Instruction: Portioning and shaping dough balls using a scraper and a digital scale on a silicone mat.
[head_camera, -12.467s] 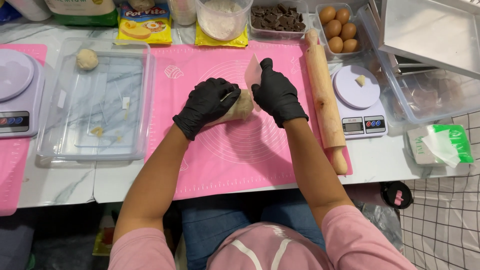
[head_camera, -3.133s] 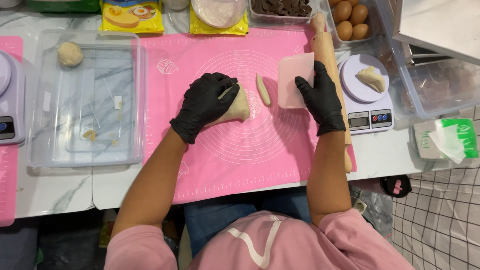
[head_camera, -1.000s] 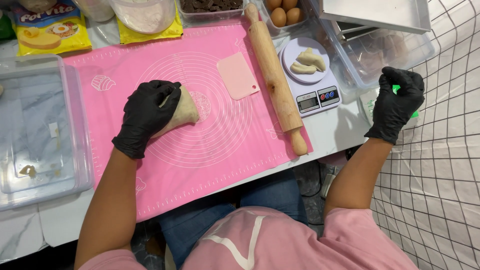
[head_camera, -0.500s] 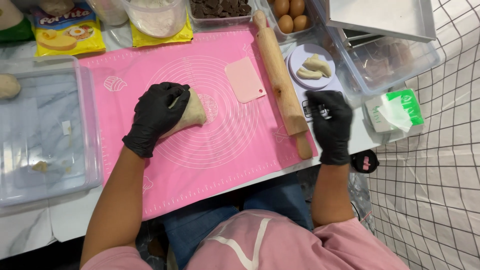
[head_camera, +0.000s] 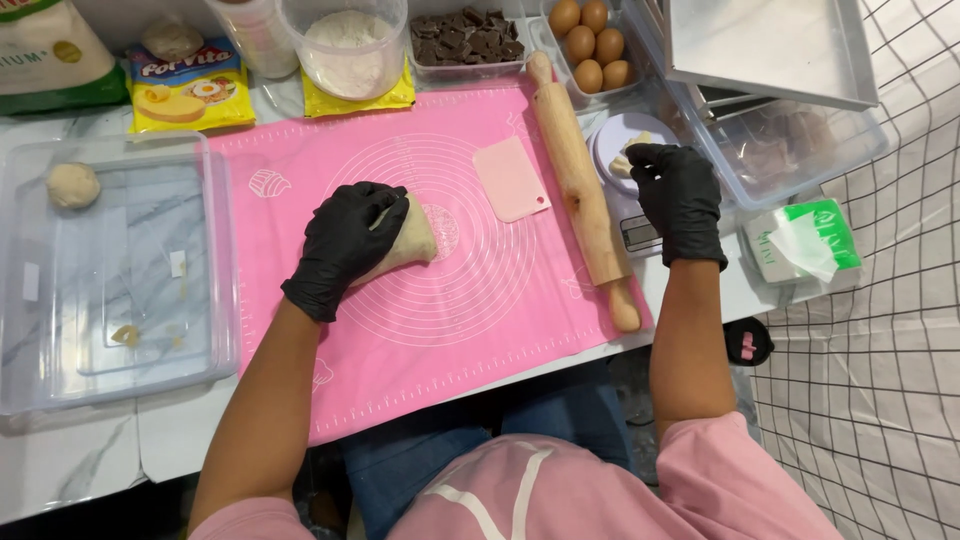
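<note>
In the head view, near the middle of the frame, we pressed our gloved left hand (head_camera: 345, 240) down over the lump of dough (head_camera: 408, 240), fingers curled around its left side, on the pink silicone mat (head_camera: 420, 330). Toward the upper right, our gloved right hand (head_camera: 678, 190) hovered over the small kitchen scale (head_camera: 625, 165), fingertips pinched on a small dough piece (head_camera: 628, 160) lying on its platform. Between the hands lay the pink plastic scraper (head_camera: 510, 178) and, just right of it, the wooden rolling pin (head_camera: 582, 190), reaching from the upper middle down to the mat's right edge.

At far left a dough ball (head_camera: 73, 185) sat in the clear plastic tray (head_camera: 150, 350); eggs (head_camera: 590, 45), chocolate pieces (head_camera: 465, 35) and a tub of flour (head_camera: 345, 45) lined the top.

We judged the pin's lower handle risky: it overhung near the table edge, so our right forearm could nudge it off. Dough could also stick to the gloves.
</note>
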